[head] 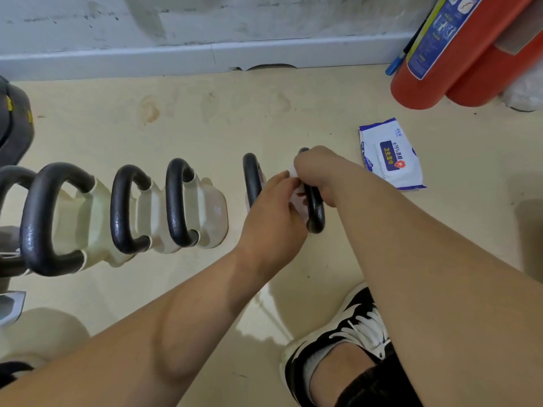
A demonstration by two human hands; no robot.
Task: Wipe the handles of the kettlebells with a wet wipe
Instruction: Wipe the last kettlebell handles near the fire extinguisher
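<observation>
Shoe (352,327), black and white, sits at the near edge of the floor (205,118), and both my forearms reach out past it. Left hand (273,218) has its fingers curled and is pinching the wet wipe (293,172) against the inner side of the rightmost handle (316,212). Right hand (320,171) is wrapped round the top bend of that handle, and a white scrap of wipe shows between the two hands. That kettlebell's body is hidden under my hands. The next handle (251,177) is just left of it and isn't being touched. More kettlebells (182,201) with pale bodies and black handles run in a row toward the left edge of the floor. The wipes pack (390,154) lies flat, near my right hand on the far side. Red fire extinguishers (458,60) are at the far right corner by the wall. Handling guess: the bell is heavy and the handle is a rigid, slightly rough bar, so it shouldn't move under wiping and doesn't need lifting. The wipe is soft, limp and wet and will likely bunch or slide. Best to keep it folded round the bar, grip through it and run it along the curve. The other hand can steady the top bend. A damp bar could be slippery. Can't tell which other handles are already wiped.
</observation>
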